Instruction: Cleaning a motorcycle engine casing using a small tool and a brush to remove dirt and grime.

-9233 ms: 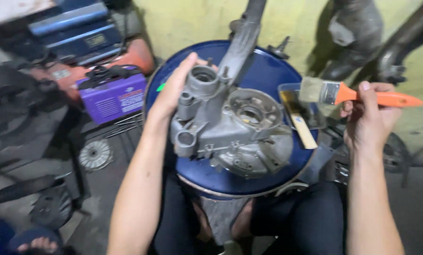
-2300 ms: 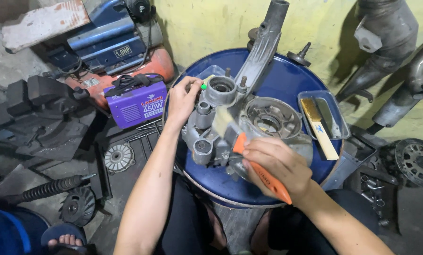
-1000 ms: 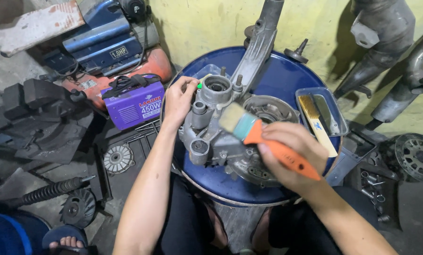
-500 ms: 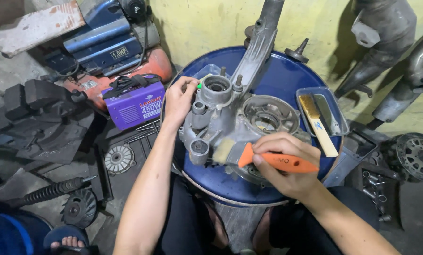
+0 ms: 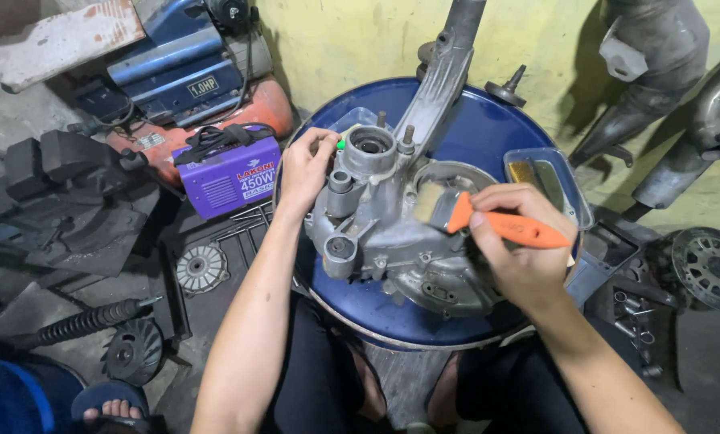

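Observation:
A grey metal engine casing (image 5: 392, 233) with a long arm lies on the blue drum top (image 5: 488, 120). My left hand (image 5: 302, 170) grips the casing's left side, by its round upper port. My right hand (image 5: 516, 245) holds a paintbrush with an orange handle (image 5: 512, 231); its pale bristles rest on the casing near the round opening in the middle.
A small rectangular tray (image 5: 549, 181) sits on the drum's right side. A purple box-shaped machine (image 5: 233, 175) and a blue and orange compressor (image 5: 191, 80) stand at the left. Black parts, a spring and discs lie on the floor. Exhaust pipes (image 5: 657, 96) lean against the yellow wall.
The brush has swept across the casing, from its lower left part up to the middle opening. My left hand has stayed on the casing's left side.

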